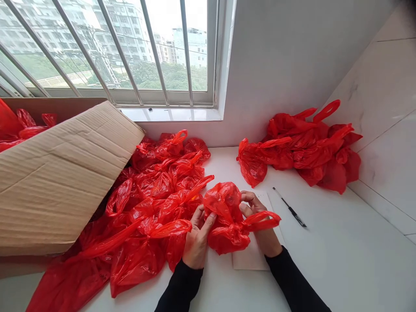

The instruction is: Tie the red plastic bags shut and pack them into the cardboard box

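A knotted red plastic bag sits on the white counter just in front of me. My left hand pinches its left side with closed fingers. My right hand grips the bag's right side near a loose handle loop, fingers curled. Both arms wear black sleeves. Under the bag lies a white sheet of paper. A black pen rests on the counter to the right of my right hand.
A big heap of tied red bags spills from a tipped cardboard box at the left. A smaller pile of red bags lies at the back right against the wall. A barred window is behind.
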`<move>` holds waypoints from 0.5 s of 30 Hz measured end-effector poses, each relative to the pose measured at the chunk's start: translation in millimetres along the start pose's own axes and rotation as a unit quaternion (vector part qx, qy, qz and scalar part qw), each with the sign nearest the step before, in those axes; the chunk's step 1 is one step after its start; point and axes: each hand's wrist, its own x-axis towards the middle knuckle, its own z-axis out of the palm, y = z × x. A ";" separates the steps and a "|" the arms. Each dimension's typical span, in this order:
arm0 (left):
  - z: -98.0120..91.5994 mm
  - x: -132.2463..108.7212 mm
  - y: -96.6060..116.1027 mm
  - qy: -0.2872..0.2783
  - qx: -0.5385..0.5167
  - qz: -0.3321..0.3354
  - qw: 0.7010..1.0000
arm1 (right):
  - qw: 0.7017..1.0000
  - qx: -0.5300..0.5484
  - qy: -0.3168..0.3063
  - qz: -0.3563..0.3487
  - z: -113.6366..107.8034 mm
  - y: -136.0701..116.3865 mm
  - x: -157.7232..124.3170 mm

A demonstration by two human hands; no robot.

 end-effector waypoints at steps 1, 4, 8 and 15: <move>-0.9 0.5 -1.1 0.006 0.002 0.001 1.000 | 0.999 -0.031 -0.026 -0.016 -0.7 0.2 -0.3; -4.3 2.2 -3.7 0.019 0.008 0.005 1.000 | 0.987 -0.117 -0.094 -0.061 -2.2 0.2 -1.5; -4.7 3.6 -2.2 0.016 -0.012 -0.004 1.000 | 0.989 -0.096 -0.103 -0.044 -1.9 -2.5 -3.3; -0.9 1.8 6.0 0.051 -0.083 -0.035 0.995 | 0.995 -0.028 -0.100 -0.010 -4.4 -0.3 -2.6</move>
